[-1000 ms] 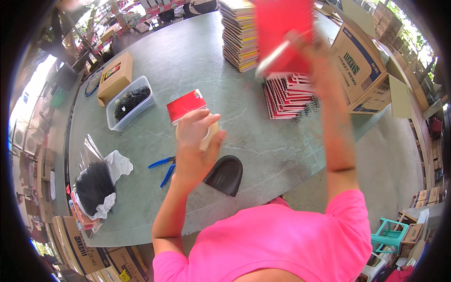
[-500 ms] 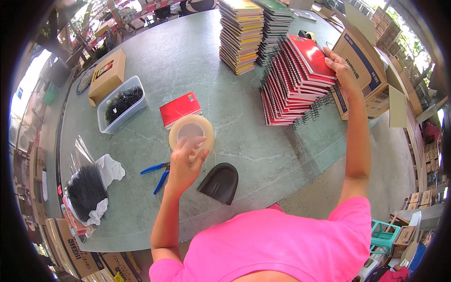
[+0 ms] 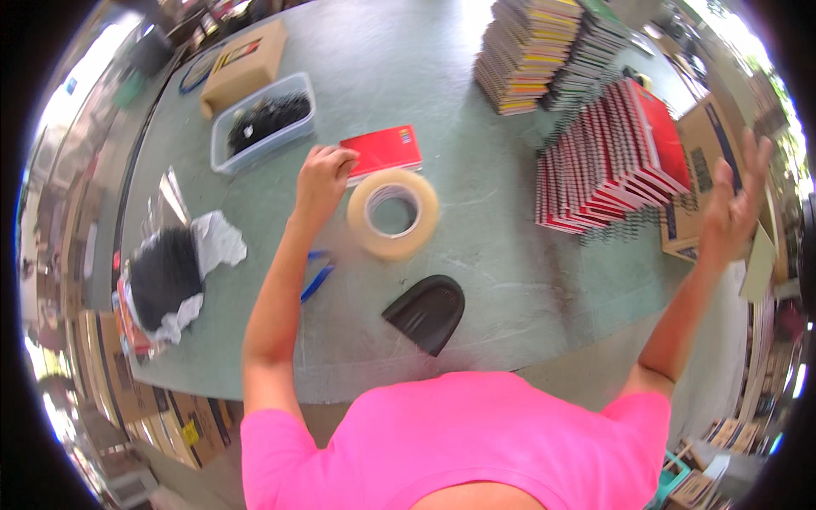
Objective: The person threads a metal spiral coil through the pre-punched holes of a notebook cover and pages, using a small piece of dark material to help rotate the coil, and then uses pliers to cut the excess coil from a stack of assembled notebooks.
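Note:
My left hand (image 3: 321,180) is closed at the left edge of a red notebook (image 3: 387,151), its fingertips pinching that edge. Just below the notebook lies a wide roll of clear tape (image 3: 423,223), flat on the table. Blue-handled pliers (image 3: 317,283) are partly hidden behind my left forearm. Raised at the far right, my right hand (image 3: 733,204) is open, its fingers spread and blurred, with nothing in it. To its left leans a stack of red spiral notebooks (image 3: 608,161), fanned and tilted. A dark, rounded, flat piece (image 3: 427,313) rests near the table's front edge.
A clear plastic tub (image 3: 297,123) of black coils and a brown box (image 3: 255,59) stand at the far left. Black coils (image 3: 166,276) with crumpled white plastic lie nearer. Yellow notebooks (image 3: 527,55) and green ones (image 3: 586,68) are stacked behind; a carton (image 3: 701,140) stands right.
My left hand has moved from above the tape roll to the red notebook's edge and closed. My right hand has left the red stack and swung right. The view has shifted.

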Demonstrator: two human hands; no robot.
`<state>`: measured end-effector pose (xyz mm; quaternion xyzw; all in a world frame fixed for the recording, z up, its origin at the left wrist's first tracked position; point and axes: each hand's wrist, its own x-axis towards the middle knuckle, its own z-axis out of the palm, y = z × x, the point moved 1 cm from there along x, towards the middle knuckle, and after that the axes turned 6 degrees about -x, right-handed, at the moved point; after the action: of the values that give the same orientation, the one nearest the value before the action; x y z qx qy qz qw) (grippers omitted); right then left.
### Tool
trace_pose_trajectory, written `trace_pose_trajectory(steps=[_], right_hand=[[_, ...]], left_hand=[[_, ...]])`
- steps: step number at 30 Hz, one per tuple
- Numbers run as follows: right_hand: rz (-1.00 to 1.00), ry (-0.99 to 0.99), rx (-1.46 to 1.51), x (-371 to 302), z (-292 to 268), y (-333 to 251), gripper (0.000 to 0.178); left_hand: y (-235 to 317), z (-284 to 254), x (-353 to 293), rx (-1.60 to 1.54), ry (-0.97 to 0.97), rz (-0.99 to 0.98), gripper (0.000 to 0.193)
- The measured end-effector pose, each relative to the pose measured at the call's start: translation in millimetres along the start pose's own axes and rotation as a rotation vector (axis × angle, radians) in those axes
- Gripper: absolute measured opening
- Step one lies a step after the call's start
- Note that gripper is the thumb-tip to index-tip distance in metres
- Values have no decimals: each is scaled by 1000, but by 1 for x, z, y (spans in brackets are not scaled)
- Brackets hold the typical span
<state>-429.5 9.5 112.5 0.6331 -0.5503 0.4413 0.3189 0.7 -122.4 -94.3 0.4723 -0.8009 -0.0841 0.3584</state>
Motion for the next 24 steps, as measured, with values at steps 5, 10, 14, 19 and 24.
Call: trace_pose_trajectory(steps=[5, 10, 14, 19, 24], right_hand=[[-249, -183, -76, -17, -1, -42, 33], [-286, -427, 291, -42, 49, -73, 30], [-383, -470, 472, -56, 104, -130, 33], [-407, -726, 349, -96, 168, -187, 29], [-305, -940, 358, -114, 187, -193, 11]], left_hand=[[-22, 24, -1, 147, -131, 111, 32], [-15, 17, -17, 301, -231, 66, 31], [23, -24, -9, 301, -103, 43, 27], [89, -38, -16, 107, -155, 142, 22], [7, -108, -76, 101, 108, -313, 25]])
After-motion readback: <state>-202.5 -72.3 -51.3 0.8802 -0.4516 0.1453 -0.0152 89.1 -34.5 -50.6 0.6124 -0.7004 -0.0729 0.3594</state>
